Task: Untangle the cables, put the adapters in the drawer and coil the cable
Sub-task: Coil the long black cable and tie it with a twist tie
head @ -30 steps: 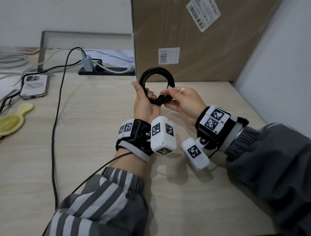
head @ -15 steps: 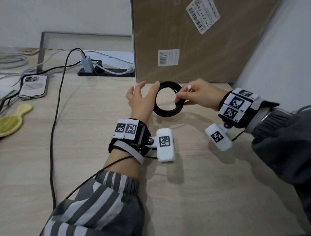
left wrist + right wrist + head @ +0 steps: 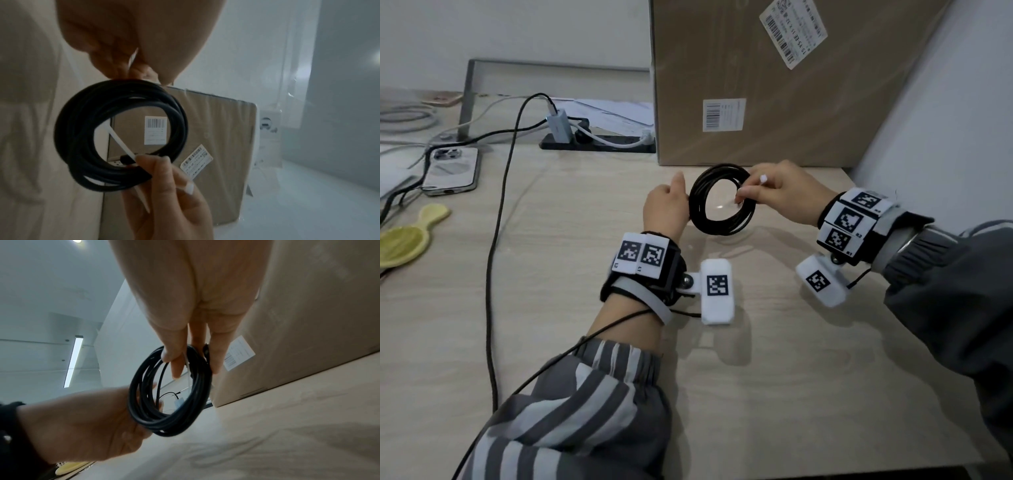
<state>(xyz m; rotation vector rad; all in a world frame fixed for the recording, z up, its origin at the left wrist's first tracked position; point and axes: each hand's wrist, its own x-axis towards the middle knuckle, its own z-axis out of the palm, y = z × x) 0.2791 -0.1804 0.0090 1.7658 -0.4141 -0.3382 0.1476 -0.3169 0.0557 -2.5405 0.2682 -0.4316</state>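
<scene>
Now both hands, left hand (image 3: 666,209) & right hand (image 3: 782,195), hold coiled cable (image 3: 722,200), seemingly above desk (image 3: 791,394)

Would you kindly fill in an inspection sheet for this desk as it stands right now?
Surface: light wooden desk.
Job's things: coiled black cable held upright; white tie threaded through it; adapters, drawer: nothing seen.
Clutter: phone, yellow spoon rest, cardboard box.
Hands: left hand grips the coil's side; right hand pinches the tie.
Cables: black lead runs to power strip.
Surroundings: white wall.
</scene>
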